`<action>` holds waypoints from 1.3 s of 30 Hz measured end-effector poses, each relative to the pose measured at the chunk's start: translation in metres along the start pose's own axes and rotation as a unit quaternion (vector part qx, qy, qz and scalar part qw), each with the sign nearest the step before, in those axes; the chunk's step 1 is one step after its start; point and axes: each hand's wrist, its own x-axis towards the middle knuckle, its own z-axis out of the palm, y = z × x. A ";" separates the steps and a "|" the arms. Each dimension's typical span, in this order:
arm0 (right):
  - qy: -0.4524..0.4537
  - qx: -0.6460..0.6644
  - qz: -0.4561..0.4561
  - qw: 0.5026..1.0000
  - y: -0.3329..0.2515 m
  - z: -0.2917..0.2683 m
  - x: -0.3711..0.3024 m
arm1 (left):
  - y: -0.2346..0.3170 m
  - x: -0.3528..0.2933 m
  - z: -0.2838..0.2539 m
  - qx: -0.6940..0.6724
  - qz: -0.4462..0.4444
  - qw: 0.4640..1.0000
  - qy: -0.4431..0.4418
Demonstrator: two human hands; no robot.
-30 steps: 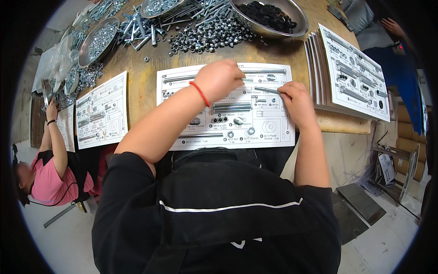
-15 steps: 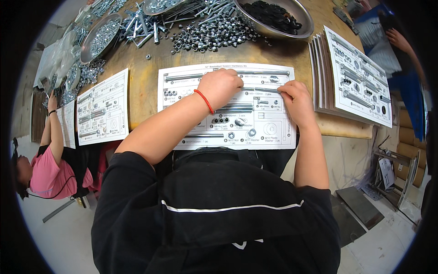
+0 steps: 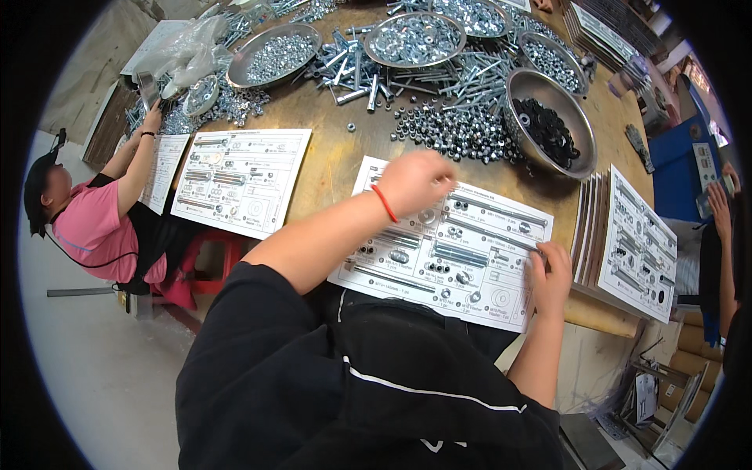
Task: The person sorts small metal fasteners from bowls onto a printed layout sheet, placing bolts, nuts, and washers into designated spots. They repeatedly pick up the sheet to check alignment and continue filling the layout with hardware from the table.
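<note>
In front of me a white printed board lies at the table's near edge, with metal rods, bolts, nuts and washers on its pictures. My right hand is at the board's right side, thumb and forefinger closed at the end of a long metal rod. My left hand, a red cord on its wrist, hovers over the board's upper part. Its fingers are curled and smeared by motion, so anything in them is hidden. Beyond the board lies a heap of dark-topped nuts.
A steel bowl of black washers stands far right of the nuts. Steel bowls of shiny parts and loose bolts cover the back. Stacked boards stand right; another board lies left, near a person in pink.
The view has swung, so the board appears lower and tilted. My left hand has come away from the rod toward the board's far edge; my right hand stays at the rod's right end.
</note>
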 end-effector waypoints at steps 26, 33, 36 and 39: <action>-0.047 0.075 -0.182 0.979 -0.119 0.011 -0.009 | 0.054 -0.072 -0.037 -0.409 -0.183 0.830 -0.333; -0.067 0.022 0.054 0.996 -0.034 -0.014 -0.039 | 0.034 -0.095 -0.028 -0.409 -0.209 0.871 -0.175; -0.108 -0.028 0.070 0.991 -0.010 -0.016 -0.048 | -0.010 -0.105 -0.034 -0.391 -0.261 0.882 -0.028; -0.092 -0.026 0.053 0.994 -0.007 -0.008 -0.047 | -0.052 -0.120 -0.033 -0.322 -0.271 0.904 0.077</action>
